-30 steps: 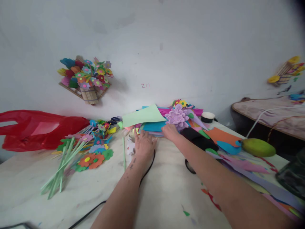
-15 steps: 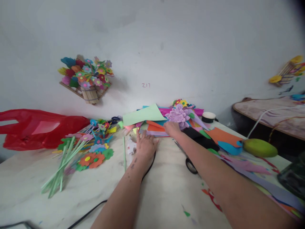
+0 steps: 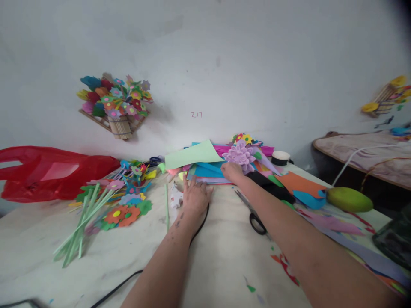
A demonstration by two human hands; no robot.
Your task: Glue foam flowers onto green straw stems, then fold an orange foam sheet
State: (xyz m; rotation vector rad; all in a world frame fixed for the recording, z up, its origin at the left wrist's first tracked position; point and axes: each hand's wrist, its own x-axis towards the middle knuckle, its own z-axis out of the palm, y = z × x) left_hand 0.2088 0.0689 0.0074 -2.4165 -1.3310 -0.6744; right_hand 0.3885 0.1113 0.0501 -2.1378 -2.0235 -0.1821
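My left hand [image 3: 195, 197] lies flat at the front edge of a stack of coloured craft sheets [image 3: 210, 180], fingers spread. At the stack's right side, my right hand [image 3: 233, 173] is closed, pinching the edge of a blue craft sheet [image 3: 205, 170] that bends up slightly. A pale green sheet [image 3: 192, 155] lies across the back of the stack. Beside the left hand are a white object with small red marks [image 3: 176, 196] and a thin green strip [image 3: 166, 207]. Scissors with black handles [image 3: 257, 223] rest beneath my right forearm. A lilac layered flower [image 3: 240, 156] sits just behind the right hand.
Pale green stems [image 3: 77, 226], cut flowers [image 3: 123, 215] and a red plastic bag [image 3: 54, 175] occupy the left side. To the right are a tape roll [image 3: 281, 158], orange sheet [image 3: 302, 185] and green mango-like fruit [image 3: 349, 199]. A black cord [image 3: 118, 287] crosses the table.
The orange sheet on top of the stack is no longer seen; a blue sheet now shows there, bent up at the right hand. Both hands stay nearly in place.
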